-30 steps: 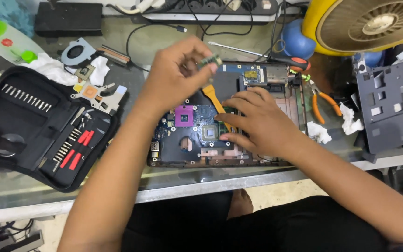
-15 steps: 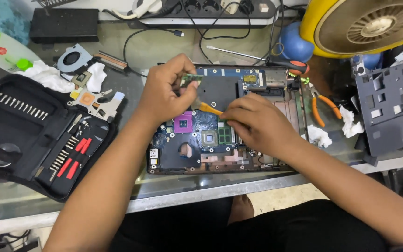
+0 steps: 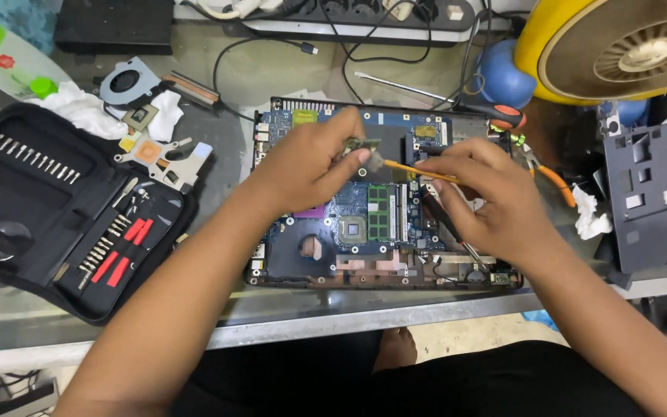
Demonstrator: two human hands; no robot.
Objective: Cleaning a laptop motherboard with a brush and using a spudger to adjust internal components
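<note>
The left hand (image 3: 303, 166) pinches a small green chip (image 3: 360, 145), mostly hidden by fingers, above the open laptop board (image 3: 372, 216). The right hand (image 3: 496, 201) grips a thin orange stick (image 3: 414, 170) touching it. The board's near edge sits by the bench (image 3: 310, 309) rim; a black tool case (image 3: 55, 208) lies left.

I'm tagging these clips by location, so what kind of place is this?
Probably an electronics repair bench: an opened laptop motherboard on a glass table, an open screwdriver bit kit, and a removed cooling fan.
</note>
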